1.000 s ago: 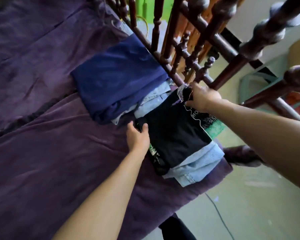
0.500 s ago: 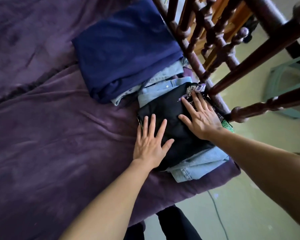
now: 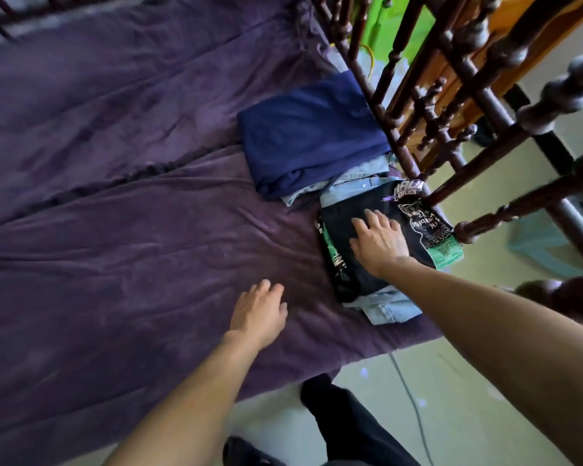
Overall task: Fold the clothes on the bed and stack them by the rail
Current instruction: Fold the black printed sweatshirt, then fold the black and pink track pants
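Folding looks done: navy pile (image 3: 310, 139) at one o'clock, black shirt (image 3: 344, 213) at three, both by the rail (image 3: 398, 139). Your right hand (image 3: 379, 242) rests flat on the shirt; your left hand (image 3: 258, 311) is loose, empty.

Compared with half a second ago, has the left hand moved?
Yes. The left hand has come off the black T-shirt, which lies where it did, and is now over the purple bedcover, to the left of the shirt.
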`<state>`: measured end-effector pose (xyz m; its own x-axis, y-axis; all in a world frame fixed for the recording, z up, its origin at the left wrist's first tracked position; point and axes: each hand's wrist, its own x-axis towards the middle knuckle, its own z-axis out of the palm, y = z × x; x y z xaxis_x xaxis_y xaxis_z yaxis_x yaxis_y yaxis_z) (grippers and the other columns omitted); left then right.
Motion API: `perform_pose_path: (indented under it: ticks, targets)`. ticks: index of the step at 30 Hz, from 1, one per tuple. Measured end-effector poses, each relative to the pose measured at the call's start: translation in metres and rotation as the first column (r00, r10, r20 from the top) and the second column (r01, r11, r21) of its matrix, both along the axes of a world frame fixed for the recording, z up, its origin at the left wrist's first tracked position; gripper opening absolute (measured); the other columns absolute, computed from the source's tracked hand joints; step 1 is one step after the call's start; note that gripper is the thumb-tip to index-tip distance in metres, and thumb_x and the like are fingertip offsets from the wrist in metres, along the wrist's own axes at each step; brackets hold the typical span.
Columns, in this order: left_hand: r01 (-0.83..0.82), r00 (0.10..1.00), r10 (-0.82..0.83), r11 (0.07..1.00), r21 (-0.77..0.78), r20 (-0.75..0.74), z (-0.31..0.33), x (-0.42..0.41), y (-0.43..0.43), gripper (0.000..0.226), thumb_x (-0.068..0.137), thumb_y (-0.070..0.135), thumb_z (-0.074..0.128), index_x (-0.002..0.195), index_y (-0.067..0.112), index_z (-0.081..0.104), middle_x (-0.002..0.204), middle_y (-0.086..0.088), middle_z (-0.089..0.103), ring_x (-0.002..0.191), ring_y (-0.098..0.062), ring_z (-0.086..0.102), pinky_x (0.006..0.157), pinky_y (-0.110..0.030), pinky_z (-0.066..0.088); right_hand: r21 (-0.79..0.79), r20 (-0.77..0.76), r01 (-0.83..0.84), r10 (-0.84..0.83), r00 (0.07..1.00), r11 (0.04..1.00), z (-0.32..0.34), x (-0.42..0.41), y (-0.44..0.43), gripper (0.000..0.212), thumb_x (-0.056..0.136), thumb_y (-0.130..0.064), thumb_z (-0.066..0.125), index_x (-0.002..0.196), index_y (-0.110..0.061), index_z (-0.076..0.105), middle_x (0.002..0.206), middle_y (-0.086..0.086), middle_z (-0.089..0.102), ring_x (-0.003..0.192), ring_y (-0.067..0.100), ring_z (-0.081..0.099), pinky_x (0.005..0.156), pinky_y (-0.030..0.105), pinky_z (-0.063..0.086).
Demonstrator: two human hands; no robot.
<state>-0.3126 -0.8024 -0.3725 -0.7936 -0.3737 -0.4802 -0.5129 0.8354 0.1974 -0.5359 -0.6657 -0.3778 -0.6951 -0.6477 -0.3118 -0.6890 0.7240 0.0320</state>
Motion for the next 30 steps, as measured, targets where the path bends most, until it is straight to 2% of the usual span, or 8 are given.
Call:
perform_pose_path:
  ticks: [5, 11, 13, 16, 21, 24, 26, 30]
  targets:
    - [-0.201, 0.980, 0.201, 0.979, 0.010, 0.000, 0.045, 0.126, -0.042, 0.026, 0.095, 0.033, 0.045, 0.114, 0.018, 0.054, 0.118, -0.005, 0.054, 0.112, -0.029, 0.054, 0.084, -0.036, 0.044, -0.072, 0.093, -0.119, 0.126, 0.988, 0.990, 0.039, 0.123, -0.059, 0.041, 0.094, -0.043, 0.043, 0.126, -0.017, 0.050, 0.128, 0.009, 0.052, 0.121, 0.031, 0.046, 0.094, 0.043, 0.039]
    - [-0.361, 0.933, 0.359, 0.930, -0.066, -0.034, 0.099, 0.308, -0.071, 0.025, 0.094, 0.032, 0.045, 0.113, 0.020, 0.056, 0.117, -0.005, 0.059, 0.111, -0.028, 0.057, 0.085, -0.037, 0.046, -0.157, 0.169, -0.330, 0.355, 0.920, 0.931, 0.085, 0.284, -0.134, 0.038, 0.097, -0.041, 0.039, 0.118, -0.013, 0.054, 0.122, 0.012, 0.056, 0.115, 0.032, 0.052, 0.090, 0.041, 0.042]
    - [-0.382, 0.924, 0.378, 0.920, -0.093, -0.050, 0.109, 0.347, -0.077, 0.023, 0.094, 0.033, 0.045, 0.109, 0.020, 0.056, 0.113, -0.005, 0.061, 0.108, -0.029, 0.059, 0.083, -0.038, 0.048, -0.181, 0.201, -0.348, 0.380, 0.903, 0.920, 0.095, 0.317, -0.151, 0.039, 0.098, -0.042, 0.039, 0.117, -0.012, 0.056, 0.120, 0.012, 0.058, 0.112, 0.032, 0.056, 0.086, 0.039, 0.044]
    - [-0.493, 0.870, 0.490, 0.858, -0.146, -0.058, 0.134, 0.426, -0.097, 0.027, 0.094, 0.034, 0.045, 0.113, 0.020, 0.058, 0.115, -0.005, 0.063, 0.110, -0.028, 0.059, 0.086, -0.038, 0.048, -0.240, 0.189, -0.437, 0.483, 0.855, 0.867, 0.120, 0.390, -0.194, 0.037, 0.098, -0.043, 0.039, 0.114, -0.015, 0.057, 0.118, 0.010, 0.060, 0.108, 0.032, 0.058, 0.084, 0.039, 0.046]
    - [-0.648, 0.761, 0.629, 0.744, -0.163, -0.159, 0.157, 0.509, -0.137, 0.028, 0.093, 0.035, 0.047, 0.115, 0.021, 0.059, 0.114, -0.004, 0.065, 0.110, -0.025, 0.059, 0.087, -0.035, 0.048, -0.272, 0.141, -0.584, 0.632, 0.762, 0.764, 0.147, 0.471, -0.270, 0.038, 0.099, -0.044, 0.039, 0.119, -0.016, 0.054, 0.122, 0.008, 0.058, 0.109, 0.032, 0.058, 0.080, 0.038, 0.045]
    - [-0.707, 0.707, 0.683, 0.685, -0.176, -0.185, 0.164, 0.549, -0.166, 0.028, 0.093, 0.035, 0.047, 0.115, 0.022, 0.059, 0.115, -0.001, 0.064, 0.109, -0.023, 0.060, 0.086, -0.035, 0.049, -0.269, 0.112, -0.651, 0.694, 0.711, 0.710, 0.151, 0.509, -0.320, 0.037, 0.099, -0.044, 0.039, 0.115, -0.014, 0.053, 0.121, 0.008, 0.059, 0.107, 0.032, 0.059, 0.078, 0.039, 0.045]
    - [-0.725, 0.689, 0.701, 0.666, -0.177, -0.185, 0.163, 0.574, -0.192, 0.029, 0.093, 0.035, 0.047, 0.116, 0.022, 0.059, 0.115, 0.000, 0.063, 0.109, -0.022, 0.059, 0.087, -0.034, 0.048, -0.268, 0.116, -0.673, 0.717, 0.688, 0.689, 0.147, 0.534, -0.356, 0.036, 0.099, -0.043, 0.040, 0.114, -0.013, 0.053, 0.120, 0.008, 0.060, 0.106, 0.034, 0.059, 0.075, 0.038, 0.044]
    - [-0.748, 0.663, 0.732, 0.643, -0.164, -0.157, 0.157, 0.620, -0.262, 0.030, 0.094, 0.034, 0.046, 0.119, 0.022, 0.057, 0.118, -0.001, 0.061, 0.109, -0.022, 0.059, 0.088, -0.033, 0.047, -0.267, 0.159, -0.682, 0.729, 0.666, 0.681, 0.128, 0.578, -0.433, 0.037, 0.098, -0.044, 0.041, 0.116, -0.015, 0.055, 0.122, 0.007, 0.060, 0.111, 0.032, 0.057, 0.083, 0.037, 0.045]
